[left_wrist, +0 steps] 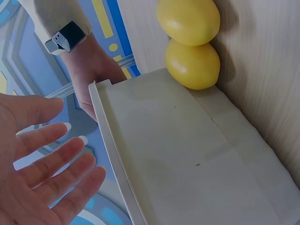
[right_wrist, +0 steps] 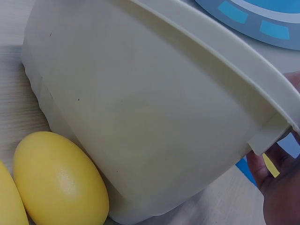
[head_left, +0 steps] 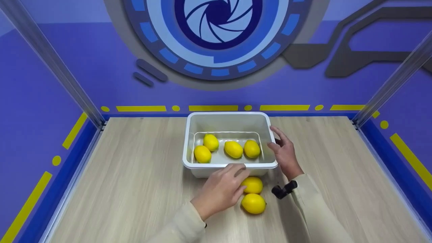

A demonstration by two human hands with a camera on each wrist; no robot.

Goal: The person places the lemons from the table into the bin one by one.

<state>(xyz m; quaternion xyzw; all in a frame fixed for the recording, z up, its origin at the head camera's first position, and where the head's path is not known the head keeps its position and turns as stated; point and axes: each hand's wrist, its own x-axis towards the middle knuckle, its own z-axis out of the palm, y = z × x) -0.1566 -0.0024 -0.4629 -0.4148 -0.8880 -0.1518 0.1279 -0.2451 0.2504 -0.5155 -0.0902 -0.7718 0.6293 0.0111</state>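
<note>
On the table [head_left: 135, 168]: tub [head_left: 229, 123], lemons [head_left: 233, 149]

Tub: right rim held by right hand [head_left: 285, 155]; four lemons inside, left of that grip. Left hand [head_left: 221, 189]: empty, fingers spread, at near rim; two lemons [head_left: 253, 204] just beside it.

Six yellow lemons [head_left: 253, 204] can be counted: four lie inside the single white bin [head_left: 229, 123], and two rest outside, in front of it, on the one wooden surface [head_left: 135, 175]. There are one left hand [head_left: 221, 190], one right hand [head_left: 286, 155], two pale sleeves [head_left: 185, 219], three printed walls [head_left: 84, 50], two metal posts [head_left: 55, 64] and one large round emblem [head_left: 217, 37].
</note>
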